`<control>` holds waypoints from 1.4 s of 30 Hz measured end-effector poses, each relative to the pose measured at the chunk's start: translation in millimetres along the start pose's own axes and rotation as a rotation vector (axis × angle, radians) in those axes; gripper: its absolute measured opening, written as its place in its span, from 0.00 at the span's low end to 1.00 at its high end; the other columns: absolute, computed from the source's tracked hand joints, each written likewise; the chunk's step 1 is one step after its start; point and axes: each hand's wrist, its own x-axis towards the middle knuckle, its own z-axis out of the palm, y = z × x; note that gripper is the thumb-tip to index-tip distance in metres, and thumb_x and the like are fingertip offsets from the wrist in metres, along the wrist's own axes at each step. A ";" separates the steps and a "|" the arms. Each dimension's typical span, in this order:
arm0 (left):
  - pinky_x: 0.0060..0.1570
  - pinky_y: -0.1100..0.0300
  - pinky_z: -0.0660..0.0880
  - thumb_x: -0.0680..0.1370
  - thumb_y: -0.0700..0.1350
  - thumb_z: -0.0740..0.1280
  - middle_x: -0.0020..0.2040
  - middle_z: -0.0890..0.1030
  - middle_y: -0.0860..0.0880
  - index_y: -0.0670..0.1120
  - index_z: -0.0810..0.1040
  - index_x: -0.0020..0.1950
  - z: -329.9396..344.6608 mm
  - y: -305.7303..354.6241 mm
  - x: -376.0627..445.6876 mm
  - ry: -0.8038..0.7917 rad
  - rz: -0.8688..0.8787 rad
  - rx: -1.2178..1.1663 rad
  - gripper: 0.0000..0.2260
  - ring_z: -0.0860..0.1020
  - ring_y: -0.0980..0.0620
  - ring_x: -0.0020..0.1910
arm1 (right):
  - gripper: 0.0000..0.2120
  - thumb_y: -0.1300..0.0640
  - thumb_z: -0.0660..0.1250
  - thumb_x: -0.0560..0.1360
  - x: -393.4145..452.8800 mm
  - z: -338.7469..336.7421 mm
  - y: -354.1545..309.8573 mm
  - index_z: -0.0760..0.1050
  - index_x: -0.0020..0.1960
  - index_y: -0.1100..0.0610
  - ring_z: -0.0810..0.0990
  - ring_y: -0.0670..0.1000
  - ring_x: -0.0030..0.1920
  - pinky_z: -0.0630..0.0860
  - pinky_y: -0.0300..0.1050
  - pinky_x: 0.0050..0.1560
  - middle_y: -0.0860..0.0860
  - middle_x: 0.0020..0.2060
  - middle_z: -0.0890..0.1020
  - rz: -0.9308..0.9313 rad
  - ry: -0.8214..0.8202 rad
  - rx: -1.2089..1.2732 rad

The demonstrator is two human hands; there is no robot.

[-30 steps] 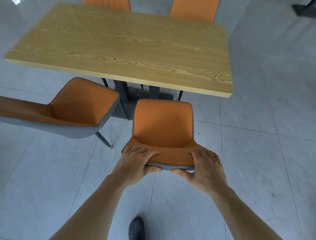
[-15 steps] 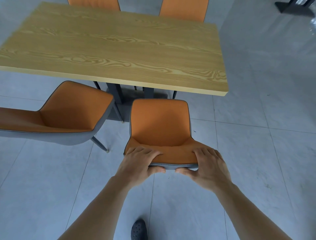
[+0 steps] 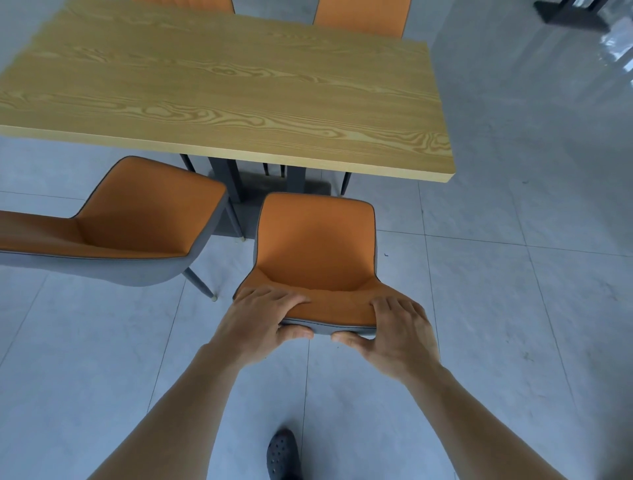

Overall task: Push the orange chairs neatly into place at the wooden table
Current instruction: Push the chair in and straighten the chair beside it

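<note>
While both hands grip its backrest, the held orange chair (image 3: 317,246) stands on the grey tiled floor (image 3: 513,308) at the near long side of the wooden table (image 3: 219,89), towards that side's right end. Its seat faces the table; the front seat edge lies just short of the tabletop's near edge and is not yet under it.

The left hand (image 3: 263,320) wraps the left part of the backrest's top edge, fingers curled over the orange inner face and thumb pressed to the grey outer shell. The right hand (image 3: 400,334) clamps the right part of the same edge in the same manner. Both hands are closed on the backrest.

A second orange chair (image 3: 137,219) stands to the left, turned at an angle, its seat clear of the tabletop and one thin dark leg resting on the floor. Two more orange backrests show beyond the far long side: the far right chair (image 3: 363,17) and the far left chair (image 3: 191,1), the latter cut by the picture's top edge.

Dark table supports (image 3: 229,178) are visible beneath the tabletop. A dark perforated shoe (image 3: 282,454) rests on the floor between the forearms. No writing, brand or label can be read on any surface.
</note>
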 end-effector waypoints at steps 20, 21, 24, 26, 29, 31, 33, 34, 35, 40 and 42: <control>0.68 0.49 0.67 0.69 0.81 0.43 0.66 0.77 0.60 0.61 0.69 0.71 1.1 2.1 -0.4 0.000 -0.010 -0.019 0.40 0.72 0.54 0.67 | 0.54 0.10 0.43 0.57 0.0 -1.4 2.4 0.71 0.64 0.48 0.73 0.53 0.67 0.69 0.51 0.70 0.46 0.63 0.78 0.011 -0.012 0.084; 0.68 0.49 0.67 0.69 0.80 0.44 0.66 0.77 0.60 0.61 0.69 0.71 0.5 2.9 -0.6 -0.009 -0.012 -0.018 0.39 0.72 0.54 0.67 | 0.54 0.10 0.43 0.57 0.0 -1.6 2.9 0.71 0.64 0.48 0.73 0.53 0.67 0.69 0.51 0.70 0.46 0.63 0.78 0.013 -0.018 0.080; 0.69 0.51 0.66 0.72 0.77 0.52 0.67 0.75 0.61 0.61 0.67 0.72 -2.6 5.5 -1.2 -0.043 -0.025 -0.012 0.33 0.70 0.55 0.68 | 0.53 0.10 0.43 0.57 -0.3 -2.2 3.5 0.71 0.63 0.48 0.73 0.53 0.66 0.68 0.51 0.70 0.46 0.61 0.78 0.017 -0.047 0.064; 0.68 0.52 0.66 0.73 0.75 0.55 0.68 0.74 0.61 0.62 0.66 0.72 -4.6 6.9 -1.7 -0.063 -0.047 -0.020 0.31 0.69 0.56 0.69 | 0.53 0.10 0.43 0.57 0.2 -3.4 3.4 0.71 0.63 0.48 0.73 0.53 0.66 0.68 0.52 0.70 0.46 0.61 0.78 0.012 -0.070 0.071; 0.69 0.52 0.67 0.72 0.76 0.57 0.70 0.72 0.62 0.64 0.64 0.73 -9.2 8.0 -2.7 -0.110 -0.097 -0.052 0.33 0.67 0.56 0.71 | 0.55 0.10 0.42 0.58 2.1 -9.9 5.6 0.71 0.66 0.49 0.72 0.54 0.67 0.66 0.52 0.71 0.47 0.63 0.77 -0.023 -0.137 0.063; 0.71 0.52 0.65 0.71 0.78 0.57 0.72 0.70 0.62 0.63 0.63 0.74 -16.2 8.9 -3.5 -0.128 -0.110 -0.055 0.35 0.66 0.56 0.72 | 0.57 0.11 0.40 0.59 4.9 -17.6 7.0 0.70 0.69 0.49 0.70 0.54 0.70 0.64 0.53 0.73 0.48 0.67 0.75 -0.026 -0.187 0.097; 0.74 0.52 0.61 0.71 0.78 0.56 0.75 0.67 0.61 0.62 0.61 0.76 -29.2 6.4 -6.3 -0.106 -0.120 -0.070 0.37 0.63 0.55 0.74 | 0.56 0.12 0.40 0.61 9.8 -29.6 3.3 0.67 0.73 0.48 0.66 0.53 0.73 0.60 0.55 0.75 0.48 0.71 0.72 -0.041 -0.196 0.129; 0.75 0.53 0.58 0.71 0.78 0.57 0.76 0.66 0.60 0.63 0.61 0.76 -38.2 2.4 -9.4 -0.084 -0.129 -0.079 0.37 0.62 0.55 0.75 | 0.55 0.13 0.40 0.63 13.4 -36.4 -2.1 0.65 0.75 0.49 0.64 0.53 0.75 0.58 0.56 0.77 0.48 0.74 0.70 -0.054 -0.196 0.131; 0.76 0.54 0.56 0.72 0.77 0.57 0.77 0.65 0.60 0.62 0.60 0.77 -46.8 -5.1 -13.5 -0.055 -0.140 -0.087 0.37 0.60 0.55 0.76 | 0.54 0.14 0.41 0.65 16.9 -43.8 -10.6 0.62 0.77 0.49 0.61 0.53 0.77 0.57 0.56 0.77 0.48 0.76 0.67 -0.064 -0.207 0.128; 0.76 0.55 0.56 0.73 0.76 0.57 0.78 0.63 0.61 0.62 0.59 0.78 -86.9 -81.1 -47.8 0.043 -0.211 -0.083 0.36 0.58 0.57 0.77 | 0.53 0.17 0.42 0.69 47.3 -64.7 -84.4 0.53 0.82 0.51 0.53 0.55 0.81 0.51 0.55 0.79 0.52 0.81 0.58 -0.154 -0.228 0.119; 0.74 0.56 0.56 0.74 0.75 0.58 0.78 0.63 0.61 0.61 0.59 0.78 -106.6 -117.8 -63.2 0.080 -0.230 -0.068 0.36 0.58 0.56 0.77 | 0.52 0.17 0.43 0.70 59.3 -67.0 -125.0 0.53 0.82 0.51 0.52 0.55 0.81 0.50 0.55 0.80 0.52 0.81 0.57 -0.173 -0.219 0.147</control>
